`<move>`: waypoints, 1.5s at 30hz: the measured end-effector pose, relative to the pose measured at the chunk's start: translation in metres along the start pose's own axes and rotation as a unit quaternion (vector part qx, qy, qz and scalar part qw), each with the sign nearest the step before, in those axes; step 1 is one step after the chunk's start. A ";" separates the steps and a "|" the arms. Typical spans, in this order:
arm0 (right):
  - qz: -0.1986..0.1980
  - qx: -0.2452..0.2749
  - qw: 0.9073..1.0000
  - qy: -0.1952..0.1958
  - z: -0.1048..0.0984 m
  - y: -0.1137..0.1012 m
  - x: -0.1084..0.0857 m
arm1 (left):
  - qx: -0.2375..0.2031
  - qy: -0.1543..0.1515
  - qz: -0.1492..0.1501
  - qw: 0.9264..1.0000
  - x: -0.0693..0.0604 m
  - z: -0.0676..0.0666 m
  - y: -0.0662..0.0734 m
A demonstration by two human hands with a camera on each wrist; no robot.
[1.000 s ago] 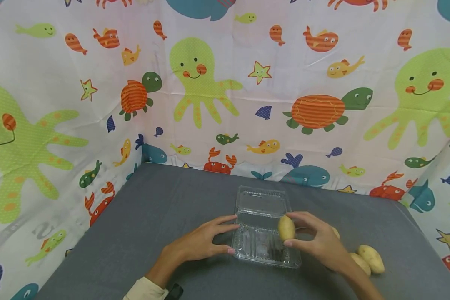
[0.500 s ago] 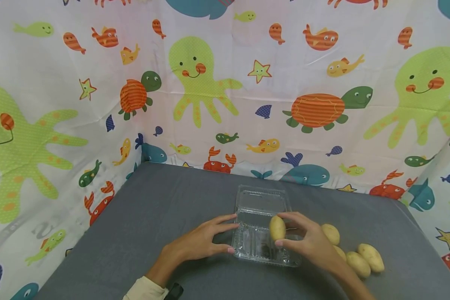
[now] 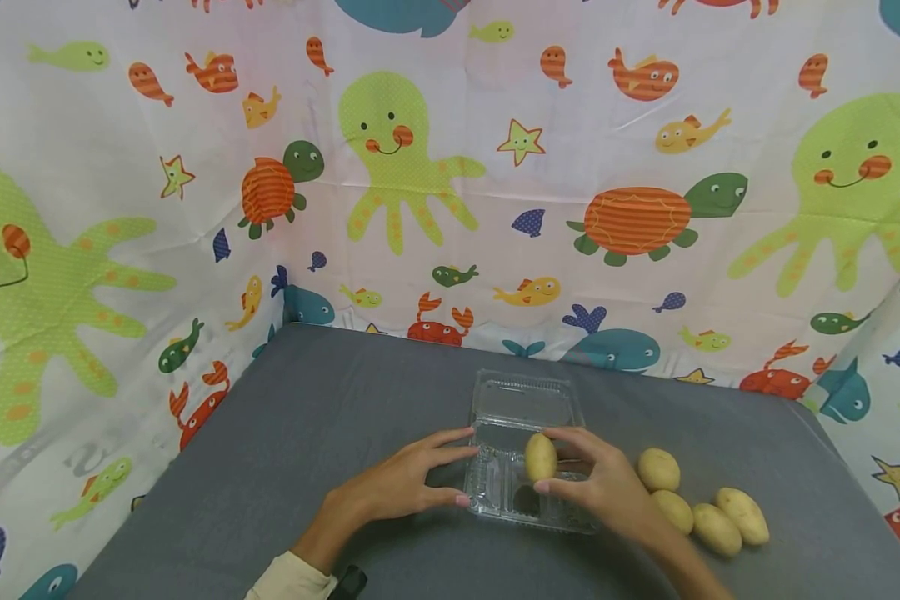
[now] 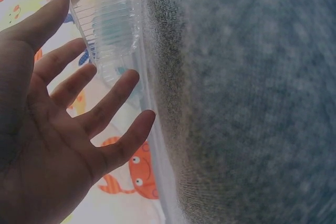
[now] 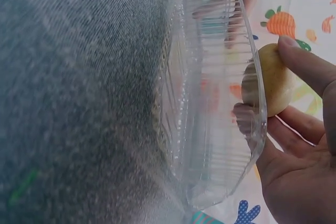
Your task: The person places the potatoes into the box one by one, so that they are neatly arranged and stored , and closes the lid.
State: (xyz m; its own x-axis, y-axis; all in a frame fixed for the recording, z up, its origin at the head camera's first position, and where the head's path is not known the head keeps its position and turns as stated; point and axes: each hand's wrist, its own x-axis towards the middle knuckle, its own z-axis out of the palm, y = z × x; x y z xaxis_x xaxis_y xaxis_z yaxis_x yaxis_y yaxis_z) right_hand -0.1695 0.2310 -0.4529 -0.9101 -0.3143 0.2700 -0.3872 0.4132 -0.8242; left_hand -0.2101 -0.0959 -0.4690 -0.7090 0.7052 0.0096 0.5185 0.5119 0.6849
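In the head view my right hand (image 3: 607, 479) pinches a potato (image 3: 541, 458) between thumb and fingers, holding it above the clear plastic clamshell container (image 3: 487, 492). The container lies with its lid folded back on the far side. My left hand (image 3: 397, 483) has its fingers spread, thumb and fingertips at the container's left edge. In the left wrist view those fingers (image 4: 118, 95) are nearly straight beside the ribbed plastic wall. From the right wrist the held potato (image 5: 275, 80) shows just over the container's rim, partly seen through the plastic.
Several more potatoes (image 3: 716, 529) lie grouped on the grey tabletop (image 3: 307, 400) to the right of the right hand. A curtain (image 3: 450, 200) printed with sea animals stands behind the table and along both sides.
My right hand has moved left with the potato, from the container's right edge to over its middle. The loose potatoes at right have come into fuller view. My left hand stays put.
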 end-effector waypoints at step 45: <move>0.068 -0.034 0.996 -0.048 0.040 -0.005 0.023 | 0.001 -0.010 0.003 1.000 -0.001 -0.001 0.000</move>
State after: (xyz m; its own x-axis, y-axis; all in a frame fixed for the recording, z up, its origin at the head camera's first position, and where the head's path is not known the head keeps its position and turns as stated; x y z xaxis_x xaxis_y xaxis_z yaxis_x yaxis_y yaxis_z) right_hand -0.1822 0.1873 -0.4625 -0.9378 -0.3302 0.1075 -0.2741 0.5139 -0.8129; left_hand -0.2101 -0.0968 -0.4683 -0.6958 0.7182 -0.0003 0.5241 0.5080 0.6836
